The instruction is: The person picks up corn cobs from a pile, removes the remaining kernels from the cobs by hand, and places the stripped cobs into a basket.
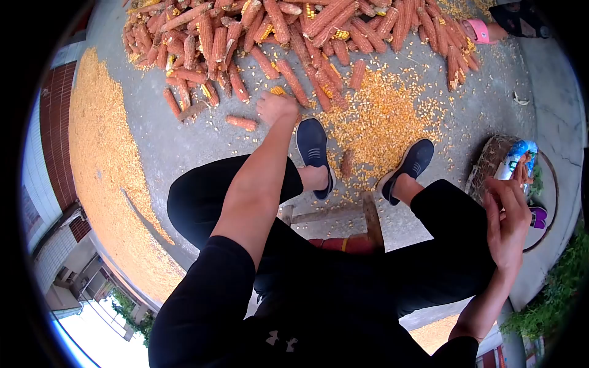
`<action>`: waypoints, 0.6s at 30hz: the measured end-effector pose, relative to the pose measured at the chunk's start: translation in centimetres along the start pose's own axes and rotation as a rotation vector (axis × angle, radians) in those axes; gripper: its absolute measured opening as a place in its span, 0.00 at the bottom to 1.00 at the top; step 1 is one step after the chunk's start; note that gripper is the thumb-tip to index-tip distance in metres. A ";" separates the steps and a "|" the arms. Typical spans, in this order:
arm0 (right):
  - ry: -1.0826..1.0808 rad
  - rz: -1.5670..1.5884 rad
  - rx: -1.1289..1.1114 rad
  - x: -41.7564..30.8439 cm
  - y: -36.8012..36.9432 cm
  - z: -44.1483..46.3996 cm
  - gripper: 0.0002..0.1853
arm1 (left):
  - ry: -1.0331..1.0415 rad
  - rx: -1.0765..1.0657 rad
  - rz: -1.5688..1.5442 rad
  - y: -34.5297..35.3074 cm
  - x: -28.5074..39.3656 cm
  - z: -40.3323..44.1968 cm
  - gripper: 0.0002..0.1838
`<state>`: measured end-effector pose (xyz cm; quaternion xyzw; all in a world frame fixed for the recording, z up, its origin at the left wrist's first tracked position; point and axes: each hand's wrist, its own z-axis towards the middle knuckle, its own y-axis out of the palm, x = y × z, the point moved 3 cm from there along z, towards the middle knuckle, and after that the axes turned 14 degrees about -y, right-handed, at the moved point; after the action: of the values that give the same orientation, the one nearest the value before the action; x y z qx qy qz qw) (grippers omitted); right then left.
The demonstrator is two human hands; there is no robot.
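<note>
At the near edge of the cob pile, my left hand (276, 109) is curled down over a corn cob (278, 90). Some yellow kernels show just beyond the knuckles, while the fingertips and most of that cob are hidden. A stripped cob (241, 122) lies on the ground to the left of this hand. On the other side, my right hand (508, 208) is raised beside my knee with fingers loosely bent and apart. It overlaps the near side of a basket (481, 168) holding a blue and white bag (521, 150) and reddish-brown pieces.
A large heap of cobs (294, 30) stretches across the far ground. Loose kernels (380, 122) lie around my shoes, and a wide bed of kernels (98, 135) runs along the left. A wooden stool (371, 221) stands between my legs. Another person's foot (481, 30) shows at upper right.
</note>
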<state>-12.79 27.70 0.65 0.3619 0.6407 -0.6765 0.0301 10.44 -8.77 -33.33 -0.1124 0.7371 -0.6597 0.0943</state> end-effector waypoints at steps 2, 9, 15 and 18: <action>-0.001 0.001 -0.001 -0.1 -0.2 0.2 0.11 | 0.185 -0.199 -0.203 1.1 1.9 -0.4 0.28; -0.024 -0.044 -0.064 0.9 -0.3 -0.6 0.12 | 0.225 -0.536 -0.272 3.9 7.5 -5.1 0.32; -0.016 0.026 -0.029 0.8 -0.4 -1.4 0.12 | 0.129 -0.769 -0.264 5.7 7.5 -2.7 0.28; -0.026 0.064 0.002 0.3 -0.8 -1.6 0.12 | 0.036 -1.047 -0.452 3.1 7.7 -4.7 0.24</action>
<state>-12.67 29.42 1.27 0.3734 0.6277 -0.6804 0.0601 1.56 -6.21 -35.81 -0.2881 0.9248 -0.2119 -0.1300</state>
